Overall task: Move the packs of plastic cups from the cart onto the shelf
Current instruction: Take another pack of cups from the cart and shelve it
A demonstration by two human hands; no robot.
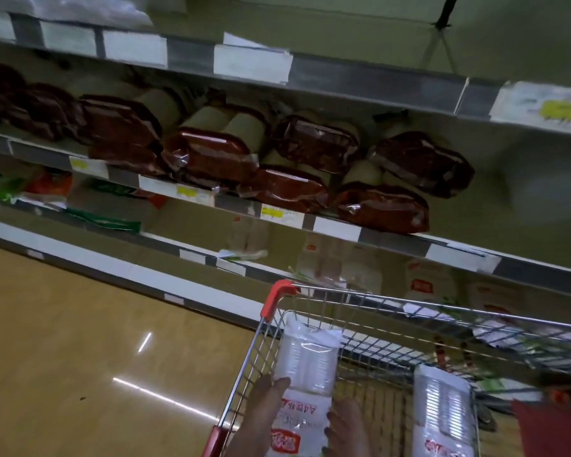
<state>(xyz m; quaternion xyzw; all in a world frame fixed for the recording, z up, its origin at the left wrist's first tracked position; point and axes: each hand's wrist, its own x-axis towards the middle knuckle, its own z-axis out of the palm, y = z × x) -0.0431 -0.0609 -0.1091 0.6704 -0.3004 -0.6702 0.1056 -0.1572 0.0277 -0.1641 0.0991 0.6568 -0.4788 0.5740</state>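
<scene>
a store aisle with a tan floor runs beside a shelf stacked with dark red wrapped packs. in the wire cart, the left hand and right hand clasp a pack of plastic cups from both sides, fingers wrapped on it. a second pack stands upright in the cart to the right.

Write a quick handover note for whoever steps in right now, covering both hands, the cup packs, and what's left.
Left hand and right hand: both gripping one pack of cups, lifted at the cart's left end.
Second pack stands in the cart, right side.
The shelf ahead holds dark red packs.
Done: none visibly shelved yet.
Left: shelve the held pack, then the second.
</scene>
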